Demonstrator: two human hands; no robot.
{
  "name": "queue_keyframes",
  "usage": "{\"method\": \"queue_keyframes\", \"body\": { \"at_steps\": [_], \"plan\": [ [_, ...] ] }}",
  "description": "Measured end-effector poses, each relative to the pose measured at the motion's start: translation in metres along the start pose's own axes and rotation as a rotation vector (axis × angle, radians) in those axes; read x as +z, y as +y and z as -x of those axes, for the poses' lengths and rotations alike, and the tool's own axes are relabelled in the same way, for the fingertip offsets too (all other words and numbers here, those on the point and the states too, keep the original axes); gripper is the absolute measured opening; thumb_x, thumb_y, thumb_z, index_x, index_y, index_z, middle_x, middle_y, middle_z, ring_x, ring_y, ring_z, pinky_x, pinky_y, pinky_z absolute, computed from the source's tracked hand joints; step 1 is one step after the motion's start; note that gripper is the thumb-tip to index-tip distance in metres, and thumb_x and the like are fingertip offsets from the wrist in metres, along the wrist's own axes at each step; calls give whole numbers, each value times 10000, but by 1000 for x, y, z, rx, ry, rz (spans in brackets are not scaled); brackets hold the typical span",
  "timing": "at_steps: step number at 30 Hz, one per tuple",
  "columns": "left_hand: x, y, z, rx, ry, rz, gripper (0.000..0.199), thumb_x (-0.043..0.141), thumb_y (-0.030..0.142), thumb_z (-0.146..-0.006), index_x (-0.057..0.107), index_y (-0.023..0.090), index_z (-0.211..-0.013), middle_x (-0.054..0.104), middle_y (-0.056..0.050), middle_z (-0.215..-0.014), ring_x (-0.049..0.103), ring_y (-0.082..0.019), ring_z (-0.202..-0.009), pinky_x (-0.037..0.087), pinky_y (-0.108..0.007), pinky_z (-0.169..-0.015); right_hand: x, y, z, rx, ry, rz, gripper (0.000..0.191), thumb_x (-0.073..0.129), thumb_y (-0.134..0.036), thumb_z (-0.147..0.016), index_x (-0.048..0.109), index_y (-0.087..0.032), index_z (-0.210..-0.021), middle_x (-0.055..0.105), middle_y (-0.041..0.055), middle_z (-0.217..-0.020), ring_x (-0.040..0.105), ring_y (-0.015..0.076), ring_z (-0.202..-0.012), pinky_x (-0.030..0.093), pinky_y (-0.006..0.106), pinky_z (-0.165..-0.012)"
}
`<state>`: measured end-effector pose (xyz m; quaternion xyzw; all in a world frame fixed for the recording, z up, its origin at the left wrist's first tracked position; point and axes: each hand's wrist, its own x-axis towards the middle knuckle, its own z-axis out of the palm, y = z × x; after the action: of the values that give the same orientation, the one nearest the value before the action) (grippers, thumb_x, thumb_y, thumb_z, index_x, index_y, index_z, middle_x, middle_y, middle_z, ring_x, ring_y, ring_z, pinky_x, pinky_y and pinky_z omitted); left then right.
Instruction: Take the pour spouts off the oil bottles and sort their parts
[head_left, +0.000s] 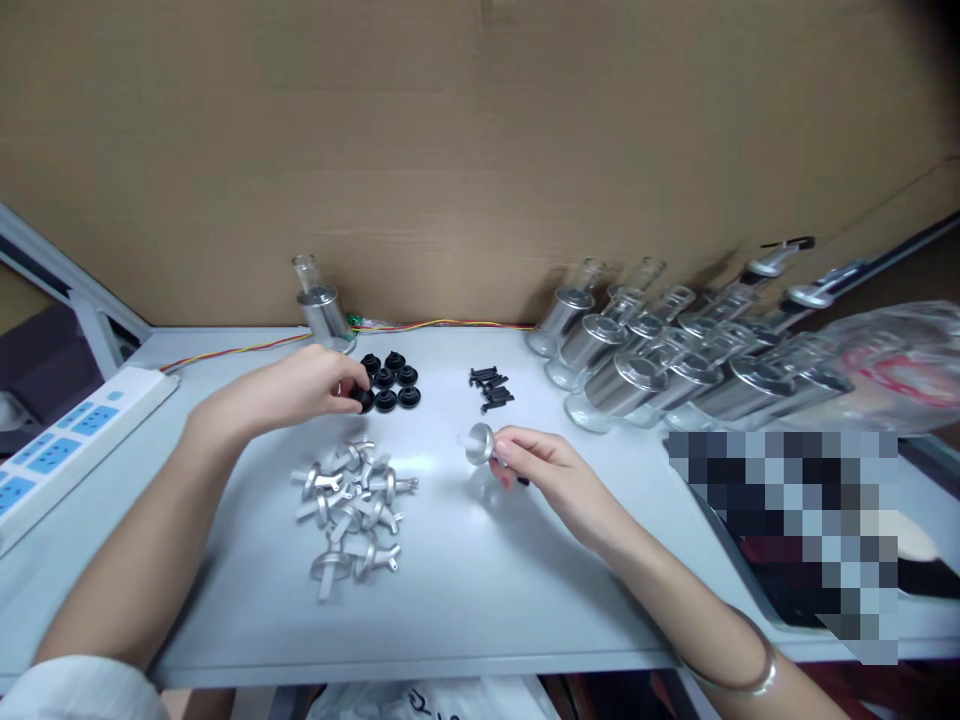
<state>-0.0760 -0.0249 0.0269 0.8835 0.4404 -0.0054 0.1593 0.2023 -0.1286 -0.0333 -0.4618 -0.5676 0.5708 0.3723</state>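
Observation:
My left hand [322, 385] is at the left edge of a cluster of black ribbed rubber stoppers [385, 379], its thumb and fingers closed on one black stopper [364, 400]. Held in my right hand [536, 462] is a silver pourer spout [480, 444], its round flange facing left and a pale tube sticking out. A black tip, partly hidden, shows below those fingers. Between my forearms lies a loose pile of similar silver spouts [349, 515] with pale tubes. Small black pin-like parts [491, 388] lie in a group beyond my right hand.
Several glass bottles with steel sleeves [622, 370] crowd the right back; two carry pourer tops. Another sleeved bottle [324, 312] stands back left. A white power strip [67, 445] lies left, with thin wires [442, 323] along the cardboard wall [450, 170]. A dark, pixelated object [780, 540] lies right.

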Motion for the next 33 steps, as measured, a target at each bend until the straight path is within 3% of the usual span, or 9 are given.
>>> {"method": "queue_keyframes", "body": {
  "at_steps": [3, 6, 12, 16, 19, 21, 25, 29, 33],
  "plan": [
    [18, -1, -13, -55, -174, -57, 187, 541, 230, -742, 696, 223, -846, 683, -28, -790, 593, -174, -662, 391, -244, -574, 0, 6, 0, -76, 17, 293, 241, 529, -377, -866, 667, -183, -831, 594, 33, -801, 517, 138, -719, 388, 274, -651],
    [25, -2, -19, -51, -234, -56, 249, 515, 211, -735, 701, 211, -900, 690, -48, -862, 614, -188, -724, 416, -247, -601, 5, 13, 1, -188, -57, 565, 190, 539, -293, -884, 688, -182, -923, 629, 68, -902, 554, 170, -838, 420, 308, -746],
    [27, -5, -12, -61, -190, -96, 290, 524, 195, -734, 659, 219, -990, 650, -61, -1003, 618, -203, -806, 443, -256, -663, 16, 17, 3, -388, -238, 844, 214, 547, -293, -901, 665, -196, -1050, 641, 81, -1024, 532, 217, -992, 421, 385, -875],
    [21, 14, 2, -82, -118, -72, 319, 473, 366, -866, 585, 227, -1131, 582, -73, -1095, 604, -212, -837, 447, -296, -737, -3, 13, 9, -420, -173, 873, 295, 484, -340, -931, 599, -208, -1168, 569, 99, -1229, 489, 219, -1162, 408, 415, -990],
    [22, 38, 11, 58, -129, 65, 412, 343, 480, -944, 522, 237, -1224, 533, -69, -1193, 572, -207, -976, 425, -291, -855, -34, 23, 21, -334, 9, 938, 385, 399, -371, -958, 484, -213, -1298, 481, 109, -1367, 426, 227, -1281, 366, 456, -1067],
    [29, 53, 11, 164, -183, 120, 453, 373, 518, -934, 503, 232, -1261, 504, -78, -1239, 509, -231, -1095, 382, -305, -940, -53, 36, 32, -255, 115, 970, 489, 386, -417, -953, 368, -200, -1391, 416, 128, -1432, 379, 256, -1334, 341, 499, -1090],
    [52, 65, -2, 375, -343, 212, 410, 499, 479, -903, 538, 277, -1258, 513, -64, -1210, 487, -224, -1106, 360, -288, -952, -68, 62, 46, -183, 129, 1016, 602, 371, -432, -951, 200, -201, -1480, 310, 136, -1501, 305, 277, -1382, 294, 539, -1113],
    [67, 65, -16, 478, -410, 310, 269, 537, 352, -908, 635, 257, -1140, 547, -54, -1123, 493, -192, -1098, 349, -263, -967, -56, 66, 39, -267, 80, 1031, 523, 387, -378, -956, 302, -241, -1454, 319, 90, -1501, 297, 242, -1386, 277, 507, -1135],
    [66, 64, -18, 521, -488, 345, 186, 576, 263, -879, 691, 223, -1019, 569, -44, -1062, 525, -175, -1046, 356, -259, -961, -45, 62, 22, -362, 42, 1044, 437, 459, -366, -931, 504, -207, -1336, 416, 94, -1445, 350, 252, -1360, 315, 503, -1123]
  ]
}}
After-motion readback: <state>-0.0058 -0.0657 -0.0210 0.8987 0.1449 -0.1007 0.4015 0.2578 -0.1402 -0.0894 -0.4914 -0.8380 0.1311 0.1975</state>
